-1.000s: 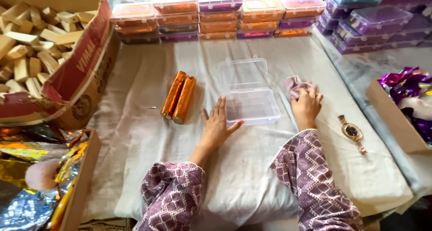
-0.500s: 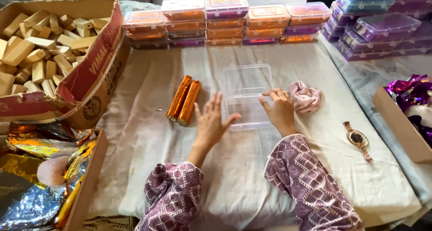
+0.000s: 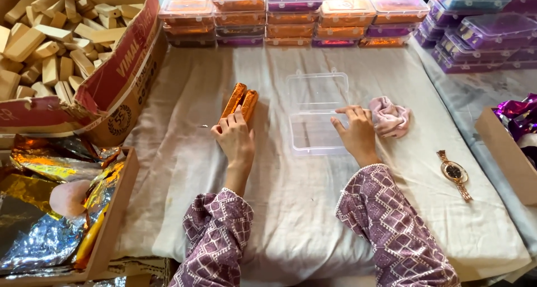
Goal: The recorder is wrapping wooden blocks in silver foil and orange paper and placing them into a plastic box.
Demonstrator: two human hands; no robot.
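Note:
Two orange foil-wrapped bars (image 3: 240, 99) lie side by side on the white cloth (image 3: 291, 208). My left hand (image 3: 235, 139) rests on their near ends, fingers laid over them. A clear plastic box (image 3: 317, 131) with its lid (image 3: 318, 90) swung open lies to the right. My right hand (image 3: 355, 131) touches the box's right edge, fingers spread. A crumpled pink cloth (image 3: 390, 117) sits just right of that hand.
A cardboard carton of bare wooden blocks (image 3: 61, 46) stands at the left, a tray of foil sheets (image 3: 50, 208) below it. Stacks of filled plastic boxes (image 3: 291, 15) line the far edge and right corner. A wristwatch (image 3: 456, 174) lies right; another carton (image 3: 503, 153) with purple foil beyond.
My left hand moved left from beside the clear box onto the orange bars. My right hand left the pink cloth and came to the box's right edge.

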